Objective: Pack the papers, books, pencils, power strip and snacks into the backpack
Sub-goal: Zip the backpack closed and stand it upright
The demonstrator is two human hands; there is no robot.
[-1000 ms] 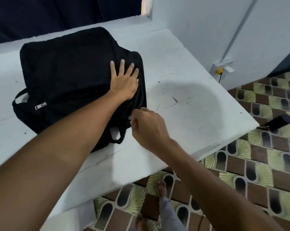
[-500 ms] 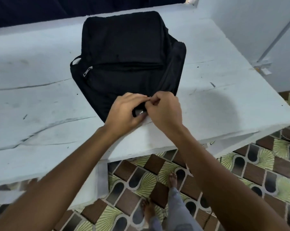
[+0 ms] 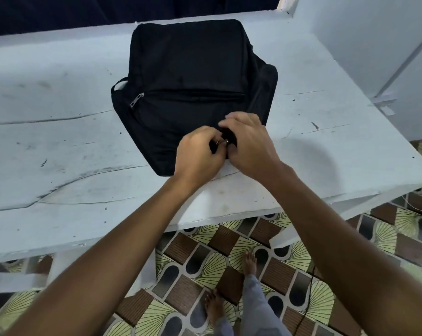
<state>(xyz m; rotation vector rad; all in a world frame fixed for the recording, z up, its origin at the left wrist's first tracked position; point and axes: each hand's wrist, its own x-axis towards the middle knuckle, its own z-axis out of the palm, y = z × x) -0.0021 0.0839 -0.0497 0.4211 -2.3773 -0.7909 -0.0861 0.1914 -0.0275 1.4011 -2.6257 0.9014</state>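
Note:
A black backpack [image 3: 188, 76] lies flat on the pale blue table [image 3: 59, 141], its front pocket zipper closed with a silver pull [image 3: 137, 99] at the left. Both hands meet at the backpack's near edge. My left hand [image 3: 200, 154] pinches a small metal zipper pull [image 3: 221, 141] there. My right hand [image 3: 248, 141] grips the black fabric of the same edge, right beside the pull. No papers, books, pencils, power strip or snacks are visible.
The table's front edge [image 3: 205, 219] runs just below my wrists; its right corner ends near the white wall [image 3: 362, 44]. Patterned floor tiles and my bare feet [image 3: 250, 260] show below. A dark curtain hangs behind the table.
One second ago my left hand lay flat on the backpack; it has come down to the near edge beside my right hand. The hands stay together on the zipper since half a second ago.

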